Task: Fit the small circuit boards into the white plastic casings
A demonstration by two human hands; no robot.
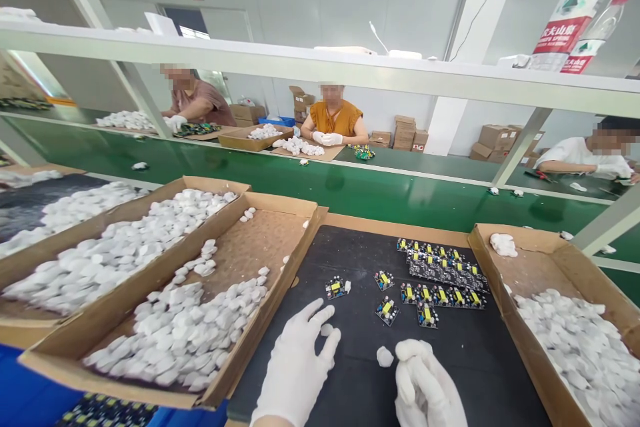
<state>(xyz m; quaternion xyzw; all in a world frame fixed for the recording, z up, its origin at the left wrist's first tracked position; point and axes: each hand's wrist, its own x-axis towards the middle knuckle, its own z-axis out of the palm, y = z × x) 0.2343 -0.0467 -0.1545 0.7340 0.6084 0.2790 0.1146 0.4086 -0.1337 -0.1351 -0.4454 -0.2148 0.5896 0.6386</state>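
Note:
My left hand (299, 361), in a white glove, reaches over the black mat (345, 380) with thumb and fingers apart. A small white lump (327, 330) shows between its thumb and index finger; whether they touch it is unclear. Just beyond the fingertips lies a small circuit board (336, 287) with a yellow part and a white piece at its right edge. My right hand (427, 383), also gloved, has its fingers curled together in a pinch; whatever is inside them is hidden. Beside it on the mat rests a loose white piece (385, 356).
More boards (443, 295) sit in rows at the mat's back right. Cardboard trays of white pieces flank the mat, at left (295, 257) and right (475, 240). Beyond runs a green conveyor belt (280, 180) beneath a shelf (250, 60) with bottles (563, 27). Several people work across it.

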